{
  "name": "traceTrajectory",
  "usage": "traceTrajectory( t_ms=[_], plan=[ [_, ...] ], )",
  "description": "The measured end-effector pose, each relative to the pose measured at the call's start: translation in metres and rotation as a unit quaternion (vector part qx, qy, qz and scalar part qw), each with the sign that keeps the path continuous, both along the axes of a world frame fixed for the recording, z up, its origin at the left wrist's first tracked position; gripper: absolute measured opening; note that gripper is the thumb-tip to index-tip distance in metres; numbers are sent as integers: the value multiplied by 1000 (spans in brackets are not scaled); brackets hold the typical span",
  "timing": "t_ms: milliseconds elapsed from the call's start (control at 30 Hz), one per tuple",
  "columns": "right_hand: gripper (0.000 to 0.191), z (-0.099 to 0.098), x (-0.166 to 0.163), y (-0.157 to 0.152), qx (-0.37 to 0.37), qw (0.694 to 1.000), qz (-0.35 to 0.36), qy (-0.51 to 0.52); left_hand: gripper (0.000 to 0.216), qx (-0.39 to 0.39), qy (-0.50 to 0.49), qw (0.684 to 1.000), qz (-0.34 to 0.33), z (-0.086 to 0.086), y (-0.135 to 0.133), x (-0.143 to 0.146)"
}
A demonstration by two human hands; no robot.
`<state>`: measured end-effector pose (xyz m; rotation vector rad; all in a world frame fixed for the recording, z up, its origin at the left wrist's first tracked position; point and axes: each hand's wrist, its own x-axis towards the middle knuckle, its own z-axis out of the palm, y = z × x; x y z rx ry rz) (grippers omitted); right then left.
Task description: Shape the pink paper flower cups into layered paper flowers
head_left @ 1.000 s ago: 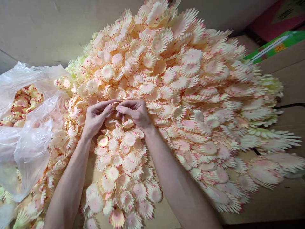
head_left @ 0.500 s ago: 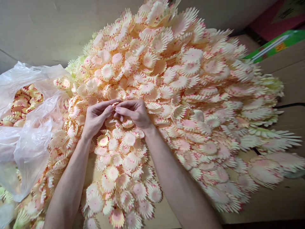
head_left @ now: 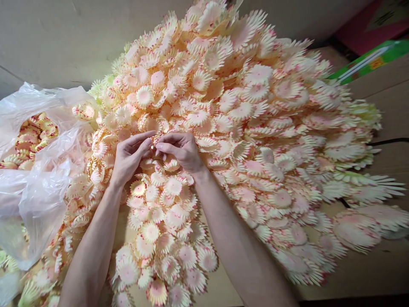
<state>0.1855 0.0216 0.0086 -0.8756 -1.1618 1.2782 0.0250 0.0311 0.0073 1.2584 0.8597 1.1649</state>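
Close together over the pile, my left hand (head_left: 131, 154) and my right hand (head_left: 182, 151) have their thumbs and forefingers pinched, with fingertips almost meeting. Between the fingertips shows a sliver of a small pale petal piece (head_left: 154, 144), mostly covered by the fingers. Below and around the hands lie many round, cream and pink artificial flower petal pieces (head_left: 173, 186) with fringed edges and red-tipped rims. Some of these discs touch or sit just under my knuckles.
A large heap of petal pieces (head_left: 258, 74) rises behind and to the right. On the left, a clear plastic bag (head_left: 47, 187) holds more of them. A green packet (head_left: 373, 59) lies on cardboard (head_left: 388, 106) at the right, by a black cable (head_left: 391, 140).
The small petal piece between my fingertips showed its pink-red face before and is now mostly hidden. My fingertips have shifted slightly; both arms remain nearly where they were.
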Motion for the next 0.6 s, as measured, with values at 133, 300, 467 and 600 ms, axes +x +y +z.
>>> traceTrajectory(
  t_ms=[133, 300, 467, 600],
  plan=[
    [20, 2, -1, 0, -5, 1000, -3, -4, 31, -9, -15, 999, 32, -1, 1, 1],
    [20, 2, -2, 0, -9, 1000, -3, -6, 26, 9, -4, 999, 48, -3, 1, 2],
    [11, -2, 1, 0, 1, 1000, -4, 10, 26, -26, -19, 994, 102, -11, 8, 1],
    [9, -4, 2, 2, 1, 1000, -7, 28, 25, -9, -14, 995, 98, -12, 9, 1]
  ],
)
